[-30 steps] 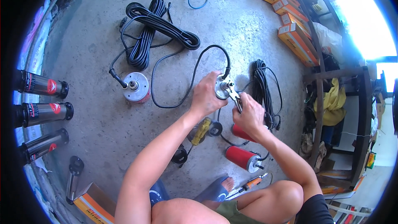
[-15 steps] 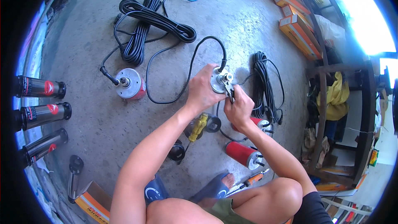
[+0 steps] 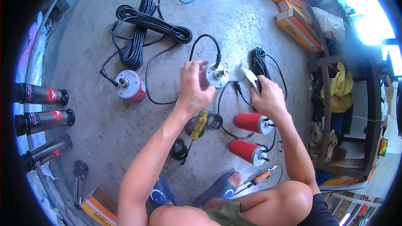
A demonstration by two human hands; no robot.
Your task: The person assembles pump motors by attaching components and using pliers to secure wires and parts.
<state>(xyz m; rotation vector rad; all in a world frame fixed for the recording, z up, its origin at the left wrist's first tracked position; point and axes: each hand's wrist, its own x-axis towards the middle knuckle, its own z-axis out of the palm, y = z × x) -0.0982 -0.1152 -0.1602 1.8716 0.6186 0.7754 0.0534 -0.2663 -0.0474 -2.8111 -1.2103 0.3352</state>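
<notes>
My left hand (image 3: 193,87) grips one round motor (image 3: 215,75); my right hand (image 3: 268,98) seems closed on pliers (image 3: 250,76). Three red motors lie about, four orange boxes (image 3: 297,23) upper right.

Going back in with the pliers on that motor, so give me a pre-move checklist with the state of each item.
1. Motor steadied: ok. The left hand grips the small motor, its shaft end facing up.
2. Tool in hand: ok. The right hand holds the pliers.
3. Pliers clear of the shaft: ok, they sit apart to the right of the motor.
4. Black cable attached at the motor top: ok, it loops away over the floor.
5. Plier jaws open: cannot tell, too small.
6. Elbow room: not ok, two red motors lie just below the right wrist.
</notes>
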